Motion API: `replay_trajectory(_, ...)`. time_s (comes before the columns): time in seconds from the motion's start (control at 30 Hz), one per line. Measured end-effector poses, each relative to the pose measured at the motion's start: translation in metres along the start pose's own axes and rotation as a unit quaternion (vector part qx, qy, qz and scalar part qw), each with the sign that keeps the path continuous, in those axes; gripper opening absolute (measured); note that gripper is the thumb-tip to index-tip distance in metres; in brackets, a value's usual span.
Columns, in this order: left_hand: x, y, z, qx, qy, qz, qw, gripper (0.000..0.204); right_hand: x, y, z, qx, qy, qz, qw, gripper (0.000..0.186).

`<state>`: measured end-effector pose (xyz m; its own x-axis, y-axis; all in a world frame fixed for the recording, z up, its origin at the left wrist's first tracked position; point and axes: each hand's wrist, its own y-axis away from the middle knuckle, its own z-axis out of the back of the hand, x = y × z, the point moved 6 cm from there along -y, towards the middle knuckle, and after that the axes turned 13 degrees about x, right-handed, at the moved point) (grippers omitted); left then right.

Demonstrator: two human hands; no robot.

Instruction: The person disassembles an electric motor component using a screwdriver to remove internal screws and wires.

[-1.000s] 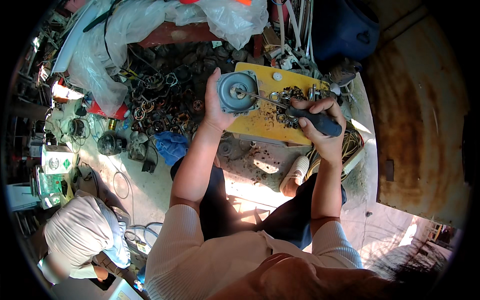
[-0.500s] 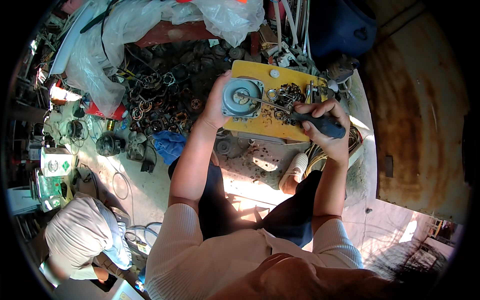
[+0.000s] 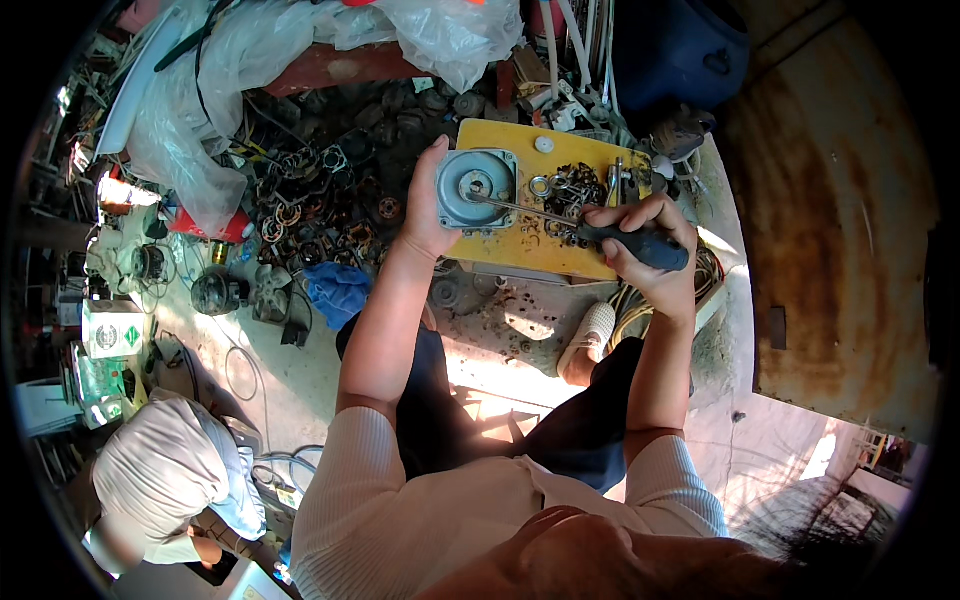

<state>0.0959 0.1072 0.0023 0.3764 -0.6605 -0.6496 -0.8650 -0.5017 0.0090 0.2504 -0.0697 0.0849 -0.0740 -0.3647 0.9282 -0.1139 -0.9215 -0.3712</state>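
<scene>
My left hand [image 3: 431, 205] grips the left edge of a square grey-blue metal motor end cover [image 3: 500, 205]. A round dished recess fills its face, with a ring-shaped hub at the centre. My right hand [image 3: 655, 235] is wrapped round the thick dark handle of a screwdriver [image 3: 545, 213]. The long shaft points left across the cover, and its tip lies at the lower edge of the hub. Below and behind the cover is a yellow board [image 3: 490, 135]. On it, just beyond the screwdriver shaft, lies a pile of small metal parts [image 3: 575, 190], bearings and rings among them.
A small white disc [image 3: 543, 145] lies on the board's far side. Greasy motor parts [image 3: 330, 215] heap up to the left, beside a blue cloth [image 3: 337, 290]. A blue barrel [image 3: 680, 50] stands at far right. Another person [image 3: 165, 470] is at lower left.
The cover has shifted slightly left and tilted. Pale material that filled its hub is mostly gone, and the ring shows there. The screwdriver tip sits lower on the hub.
</scene>
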Motion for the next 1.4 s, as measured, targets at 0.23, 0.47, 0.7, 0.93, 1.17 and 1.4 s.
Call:
replay_trajectory(0.23, 0.001, -0.002, 0.003, -0.015, 0.027, -0.02, 0.999, 0.056, -0.001, 0.0, 0.0, -0.051, 0.008, -0.002, 0.999, 0.026)
replay_trajectory(0.47, -0.002, -0.003, 0.004, -0.022, 0.041, -0.035, 0.998, 0.056, -0.003, -0.001, 0.001, -0.07, 0.003, 0.003, 0.998, 0.026)
replay_trajectory(0.7, -0.001, -0.004, 0.013, -0.03, 0.042, -0.037, 0.998, 0.058, -0.003, 0.0, 0.003, -0.031, 0.002, 0.009, 0.999, 0.025)
replay_trajectory(0.93, 0.003, -0.004, 0.004, -0.014, 0.04, -0.016, 0.999, 0.055, 0.0, -0.002, -0.002, -0.034, 0.003, 0.034, 0.999, 0.025)
replay_trajectory(1.17, 0.002, -0.003, -0.001, 0.002, 0.025, -0.015, 1.0, 0.056, 0.005, 0.002, 0.001, -0.032, -0.009, 0.058, 0.998, 0.026)
replay_trajectory(1.4, -0.002, -0.001, -0.008, 0.045, -0.025, -0.036, 0.998, 0.051, 0.007, 0.002, 0.002, -0.012, 0.004, 0.029, 1.0, 0.026)
